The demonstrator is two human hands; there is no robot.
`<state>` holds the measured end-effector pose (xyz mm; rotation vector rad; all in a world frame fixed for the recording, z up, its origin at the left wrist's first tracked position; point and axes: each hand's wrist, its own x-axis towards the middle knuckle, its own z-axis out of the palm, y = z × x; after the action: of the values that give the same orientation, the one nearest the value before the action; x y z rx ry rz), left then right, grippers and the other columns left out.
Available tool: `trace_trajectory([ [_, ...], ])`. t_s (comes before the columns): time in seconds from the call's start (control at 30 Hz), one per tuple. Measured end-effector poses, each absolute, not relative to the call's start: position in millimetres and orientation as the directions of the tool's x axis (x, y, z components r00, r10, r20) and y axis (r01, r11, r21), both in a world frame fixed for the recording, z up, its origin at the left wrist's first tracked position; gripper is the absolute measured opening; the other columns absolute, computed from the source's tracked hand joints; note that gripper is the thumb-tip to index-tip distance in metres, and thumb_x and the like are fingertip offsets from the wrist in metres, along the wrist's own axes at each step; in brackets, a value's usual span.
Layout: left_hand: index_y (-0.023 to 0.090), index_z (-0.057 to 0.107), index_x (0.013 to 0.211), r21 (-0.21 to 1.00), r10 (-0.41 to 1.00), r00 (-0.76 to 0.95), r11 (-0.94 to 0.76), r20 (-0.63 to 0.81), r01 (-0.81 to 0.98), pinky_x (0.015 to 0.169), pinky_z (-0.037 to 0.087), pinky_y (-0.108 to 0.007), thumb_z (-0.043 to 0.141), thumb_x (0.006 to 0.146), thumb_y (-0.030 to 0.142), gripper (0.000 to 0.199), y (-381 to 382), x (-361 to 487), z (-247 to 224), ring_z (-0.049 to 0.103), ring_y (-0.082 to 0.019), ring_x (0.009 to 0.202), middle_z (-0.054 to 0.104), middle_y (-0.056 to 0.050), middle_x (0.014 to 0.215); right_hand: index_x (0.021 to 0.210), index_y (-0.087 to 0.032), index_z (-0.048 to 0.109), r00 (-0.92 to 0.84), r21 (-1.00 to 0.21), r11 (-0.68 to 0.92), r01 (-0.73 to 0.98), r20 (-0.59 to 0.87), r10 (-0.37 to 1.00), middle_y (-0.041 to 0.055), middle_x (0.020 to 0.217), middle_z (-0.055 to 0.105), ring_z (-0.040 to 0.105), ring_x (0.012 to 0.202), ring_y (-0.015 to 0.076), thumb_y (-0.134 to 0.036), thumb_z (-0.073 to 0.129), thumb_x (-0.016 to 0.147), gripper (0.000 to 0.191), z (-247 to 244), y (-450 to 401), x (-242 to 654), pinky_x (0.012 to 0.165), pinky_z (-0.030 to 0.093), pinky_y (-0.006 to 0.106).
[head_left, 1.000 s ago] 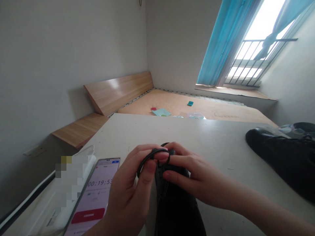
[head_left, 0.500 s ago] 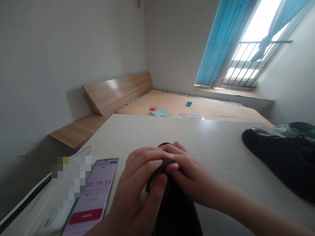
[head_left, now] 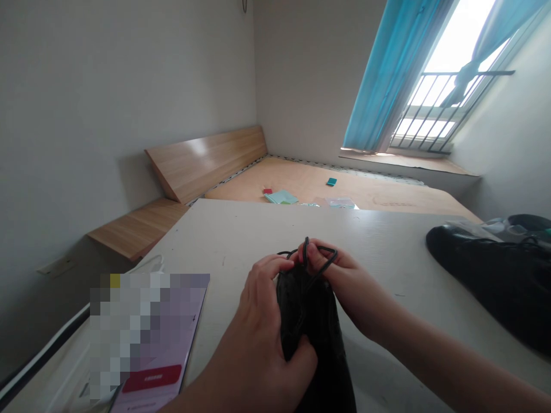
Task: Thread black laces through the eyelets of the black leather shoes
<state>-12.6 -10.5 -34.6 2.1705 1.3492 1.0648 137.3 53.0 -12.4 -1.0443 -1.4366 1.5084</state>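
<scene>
A black shoe (head_left: 322, 355) stands on the white table in front of me, its near end cut off by the bottom of the view. My left hand (head_left: 271, 327) is wrapped around the shoe's left side, thumb lying across the top and fingertips at the far end. My right hand (head_left: 331, 264) pinches a thin black shoelace (head_left: 322, 276) at the far end of the shoe. The lace rises in a loop around the right fingers. Fingers and lace overlap there, so the lace's path through the eyelets is hidden.
Another black shoe (head_left: 486, 281) lies at the table's right, with clear plastic behind it. A phone (head_left: 159, 378), partly pixelated, and a white object (head_left: 77, 355) lie at the left. Beyond the white table (head_left: 241, 229) is a bed (head_left: 387, 198) with small items on it.
My hands have come apart. The left has shifted down along the shoe's side, uncovering its top. My right hand has drawn the lace slightly up and right.
</scene>
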Motion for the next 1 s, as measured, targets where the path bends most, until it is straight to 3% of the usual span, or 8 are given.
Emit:
trace_trajectory([
  [0.1, 0.024, 0.020, 0.126, 0.665, 0.896, 0.252, -0.440, 0.365, 0.603, 0.107, 0.037, -0.049, 0.050, 0.066, 0.010, 0.069, -11.7, -13.3, -34.8, 0.042, -0.027, 0.124, 0.038, -0.011, 0.128, 0.088, -0.020, 0.051, -0.254, -0.997, 0.020, 0.069, 0.001, 0.967, 0.0050, 0.086, 0.059, 0.052, 0.072, 0.0156, -0.061, 0.046, 0.087, 0.042, -7.7, 62.1, 143.5, 0.063, 0.040, 0.027],
  [0.2, 0.024, 0.023, 0.121, 0.662, 0.900, 0.279, -0.436, 0.336, 0.610, 0.106, 0.037, -0.050, 0.053, 0.063, 0.009, 0.067, -12.8, -15.1, -30.8, 0.043, -0.029, 0.125, 0.038, -0.012, 0.127, 0.090, -0.019, 0.047, -0.177, -0.916, 0.158, 0.368, 0.097, 0.979, 0.0018, 0.073, 0.051, 0.047, 0.063, 0.0140, -0.061, 0.031, 0.090, 0.044, 1.3, 78.8, 157.1, 0.057, 0.039, 0.026],
  [0.4, 0.024, 0.033, 0.110, 0.716, 0.920, 0.348, -0.365, 0.180, 0.595, 0.100, 0.043, -0.043, 0.052, 0.059, 0.009, 0.057, -12.8, -17.6, -22.3, 0.051, -0.026, 0.115, 0.046, -0.010, 0.122, 0.070, -0.019, 0.061, -0.236, -0.524, 0.226, 0.821, 0.049, 0.971, 0.0035, 0.065, 0.054, 0.050, 0.062, 0.0185, -0.044, 0.052, 0.083, 0.030, 9.3, 108.6, 207.5, 0.058, 0.037, 0.031],
  [0.53, 0.025, 0.040, 0.103, 0.739, 0.935, 0.294, -0.341, 0.200, 0.581, 0.093, 0.045, -0.040, 0.045, 0.062, 0.008, 0.045, -10.3, -17.1, -22.6, 0.053, -0.023, 0.108, 0.051, -0.005, 0.116, 0.072, -0.019, 0.072, -0.244, -0.251, 0.210, 0.945, -0.113, 0.963, 0.0085, 0.067, 0.066, 0.061, 0.065, 0.0266, -0.030, 0.066, 0.069, 0.012, 0.0, 110.2, 234.8, 0.061, 0.042, 0.038],
  [0.63, 0.025, 0.043, 0.100, 0.776, 0.936, 0.277, -0.338, 0.218, 0.532, 0.088, 0.046, -0.037, 0.043, 0.070, 0.010, 0.034, -9.4, -17.1, -22.2, 0.055, -0.021, 0.102, 0.054, -0.003, 0.109, 0.102, -0.023, 0.075, -0.309, -0.183, 0.271, 0.945, -0.225, 0.924, 0.0094, 0.087, 0.075, 0.068, 0.075, 0.0297, -0.037, 0.066, 0.072, 0.034, 2.7, 99.4, 236.4, 0.068, 0.049, 0.043],
  [0.73, 0.027, 0.046, 0.102, 0.783, 0.938, 0.260, -0.337, 0.230, 0.524, 0.086, 0.046, -0.038, 0.044, 0.081, 0.017, 0.023, -8.8, -18.0, -22.0, 0.056, -0.021, 0.099, 0.056, -0.001, 0.107, 0.116, -0.024, 0.069, -0.447, -0.149, 0.432, 0.890, -0.093, 0.890, 0.0115, 0.109, 0.072, 0.065, 0.098, 0.0337, -0.047, 0.054, 0.086, 0.041, 22.2, 75.5, 218.8, 0.082, 0.048, 0.049],
  [0.9, 0.027, 0.050, 0.103, 0.792, 0.956, 0.207, -0.288, 0.207, 0.538, 0.084, 0.046, -0.039, 0.047, 0.089, 0.029, 0.014, -5.5, -19.6, -24.4, 0.058, -0.022, 0.093, 0.059, -0.001, 0.104, 0.088, -0.026, 0.066, -0.779, -0.456, 0.720, 0.524, 0.085, 0.621, -0.0021, 0.087, 0.071, 0.064, 0.076, 0.0129, -0.023, 0.054, 0.093, 0.014, 50.2, 21.7, 167.9, 0.068, 0.050, 0.025],
  [1.0, 0.027, 0.050, 0.102, 0.788, 0.955, 0.203, -0.294, 0.217, 0.541, 0.084, 0.046, -0.039, 0.045, 0.091, 0.030, 0.013, -4.2, -19.2, -26.5, 0.058, -0.022, 0.094, 0.059, -0.001, 0.104, 0.073, -0.019, 0.063, -0.935, -0.367, 0.873, 0.322, 0.022, 0.354, -0.0025, 0.081, 0.072, 0.064, 0.070, 0.0110, -0.021, 0.066, 0.088, 0.015, 31.8, 0.6, 146.4, 0.065, 0.049, 0.022],
])
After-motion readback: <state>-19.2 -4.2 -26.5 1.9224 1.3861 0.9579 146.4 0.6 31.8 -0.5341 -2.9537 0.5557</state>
